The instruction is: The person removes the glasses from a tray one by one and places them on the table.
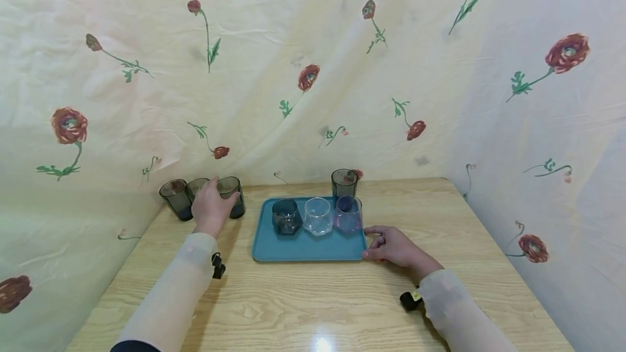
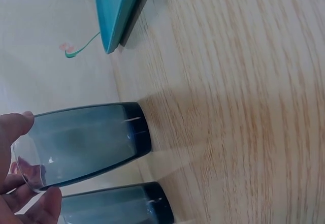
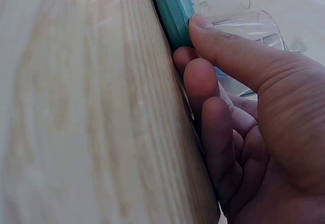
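Note:
At the left rear of the table, my left hand grips a tall dark tumbler near its rim, thumb on one side and fingers on the other. In the left wrist view that tumbler has a thick dark base. Beside it are two more dark tumblers, one partly hidden by my hand. My right hand holds the right edge of a blue tray, thumb on the rim, other fingers curled at the side. On the tray stand a smoky glass, a clear glass and a pinkish glass.
Another tall dark tumbler stands behind the pinkish glass, its base hidden. Flower-patterned cloth hangs behind the wooden table and along its sides. A black strap piece sits at my right wrist.

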The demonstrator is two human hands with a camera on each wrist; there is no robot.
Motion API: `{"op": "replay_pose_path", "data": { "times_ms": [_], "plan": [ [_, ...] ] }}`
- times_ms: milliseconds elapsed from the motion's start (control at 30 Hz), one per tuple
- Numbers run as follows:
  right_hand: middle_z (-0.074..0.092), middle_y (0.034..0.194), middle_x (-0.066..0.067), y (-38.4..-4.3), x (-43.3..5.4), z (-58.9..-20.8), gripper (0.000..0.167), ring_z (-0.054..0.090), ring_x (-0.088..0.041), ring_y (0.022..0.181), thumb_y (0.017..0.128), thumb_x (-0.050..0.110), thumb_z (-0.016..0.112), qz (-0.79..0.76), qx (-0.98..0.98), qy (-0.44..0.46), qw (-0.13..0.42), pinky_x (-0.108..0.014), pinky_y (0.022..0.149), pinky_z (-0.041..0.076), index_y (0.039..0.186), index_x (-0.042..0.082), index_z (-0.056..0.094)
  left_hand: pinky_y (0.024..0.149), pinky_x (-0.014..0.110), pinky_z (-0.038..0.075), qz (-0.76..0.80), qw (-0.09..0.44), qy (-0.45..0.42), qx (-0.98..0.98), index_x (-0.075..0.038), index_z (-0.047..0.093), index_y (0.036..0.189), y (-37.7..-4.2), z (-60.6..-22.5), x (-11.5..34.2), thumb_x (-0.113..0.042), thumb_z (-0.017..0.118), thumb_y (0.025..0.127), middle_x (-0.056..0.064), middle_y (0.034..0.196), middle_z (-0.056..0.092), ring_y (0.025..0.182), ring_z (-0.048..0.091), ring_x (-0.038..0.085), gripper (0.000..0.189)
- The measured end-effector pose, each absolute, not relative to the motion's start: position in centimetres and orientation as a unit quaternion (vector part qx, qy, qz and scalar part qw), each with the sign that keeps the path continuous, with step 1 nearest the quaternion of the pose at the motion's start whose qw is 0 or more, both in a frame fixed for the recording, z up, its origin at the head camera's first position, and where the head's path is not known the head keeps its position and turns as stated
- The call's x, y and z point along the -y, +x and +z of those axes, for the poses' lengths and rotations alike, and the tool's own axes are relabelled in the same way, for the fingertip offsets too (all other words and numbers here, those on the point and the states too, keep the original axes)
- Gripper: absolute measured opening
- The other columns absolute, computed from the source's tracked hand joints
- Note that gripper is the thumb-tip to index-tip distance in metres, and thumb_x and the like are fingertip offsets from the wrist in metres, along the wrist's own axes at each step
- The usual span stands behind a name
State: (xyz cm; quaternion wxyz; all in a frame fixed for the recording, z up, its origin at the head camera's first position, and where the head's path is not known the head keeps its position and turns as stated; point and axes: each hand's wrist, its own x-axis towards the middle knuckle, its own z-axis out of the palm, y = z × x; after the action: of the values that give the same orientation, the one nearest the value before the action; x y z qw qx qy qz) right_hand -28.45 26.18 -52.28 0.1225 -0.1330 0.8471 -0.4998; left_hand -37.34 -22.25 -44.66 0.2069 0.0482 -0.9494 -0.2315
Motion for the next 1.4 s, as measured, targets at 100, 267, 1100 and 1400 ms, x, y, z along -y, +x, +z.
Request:
{"op": "replay_pose_path", "data": {
  "times_ms": [100,267,1100,1400],
  "plan": [
    [0.072,0.079,-0.007,-28.4,-26.2,-52.3,0.078,0.059,-0.019,0.064,0.09,0.019,0.085,-0.499,-0.847,-0.135,0.123,-0.031,0.061,0.053,0.151,-0.01,0.045,0.1,0.064,0.049,-0.229,0.213,0.043,0.949,-0.004,0.049,0.154,-37.3,-44.6,22.3,-0.044,0.078,0.094,0.025,0.146,0.055,0.132,0.049,0.049,0.079],
    [0.072,0.079,-0.007,-28.5,-26.2,-52.3,0.079,0.06,-0.02,0.064,0.09,0.02,0.086,-0.502,-0.845,-0.135,0.126,-0.032,0.061,0.053,0.151,-0.009,0.045,0.097,0.062,0.05,-0.226,0.223,0.035,0.948,-0.003,0.05,0.153,-37.4,-44.6,22.5,-0.041,0.08,0.093,0.024,0.14,0.058,0.128,0.048,0.046,0.077],
    [0.072,0.08,-0.01,-28.5,-26.3,-52.4,0.08,0.059,-0.02,0.064,0.09,0.018,0.085,-0.516,-0.835,-0.139,0.132,-0.032,0.062,0.053,0.152,-0.01,0.043,0.099,0.061,0.05,-0.227,0.233,0.027,0.945,-0.003,0.052,0.152,-37.7,-44.7,23.1,-0.036,0.081,0.093,0.025,0.138,0.058,0.129,0.048,0.045,0.073],
    [0.072,0.079,-0.009,-28.6,-26.4,-52.5,0.08,0.059,-0.02,0.064,0.09,0.018,0.085,-0.516,-0.835,-0.137,0.13,-0.032,0.061,0.053,0.152,-0.01,0.043,0.098,0.061,0.05,-0.228,0.233,0.028,0.945,-0.004,0.053,0.151,-37.7,-44.9,23.5,-0.036,0.079,0.094,0.024,0.139,0.058,0.128,0.048,0.045,0.07]
  ]
}}
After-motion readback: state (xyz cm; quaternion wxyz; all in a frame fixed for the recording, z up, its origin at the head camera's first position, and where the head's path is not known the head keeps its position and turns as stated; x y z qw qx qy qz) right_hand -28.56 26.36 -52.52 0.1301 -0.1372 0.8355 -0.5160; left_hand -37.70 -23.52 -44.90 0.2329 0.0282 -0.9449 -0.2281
